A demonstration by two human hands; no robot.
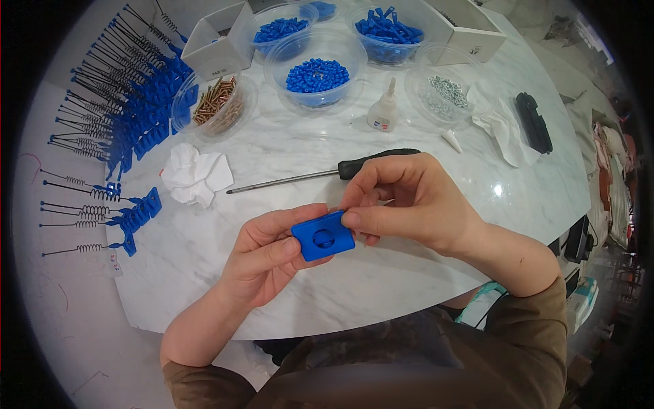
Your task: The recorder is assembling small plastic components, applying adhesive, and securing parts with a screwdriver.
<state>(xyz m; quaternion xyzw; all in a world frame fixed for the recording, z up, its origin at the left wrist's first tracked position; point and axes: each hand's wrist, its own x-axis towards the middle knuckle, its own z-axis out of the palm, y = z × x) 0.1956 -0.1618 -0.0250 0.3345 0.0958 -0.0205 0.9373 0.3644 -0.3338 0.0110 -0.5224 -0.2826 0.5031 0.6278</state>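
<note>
A small blue rectangular plastic part (310, 248) with a round hole in its middle is held above the near half of the table. My left hand (262, 255) grips its left end between thumb and fingers. At its upper right corner, my right hand (409, 204) pinches the part with thumb and forefinger, the other fingers curled. Whether a smaller piece sits in that pinch is hidden. Just beyond my right hand lies a screwdriver with a black handle (354, 166) and a long metal shaft (286, 180) pointing left.
Tubs of blue beads (317, 75), blue pieces (388, 27), screws (216, 99) and small metal parts (446, 92) stand at the back. A glue bottle (383, 109), crumpled tissue (196, 174) and black folding tool (533, 123) lie nearer. Blue assemblies with springs (146, 102) line the left edge.
</note>
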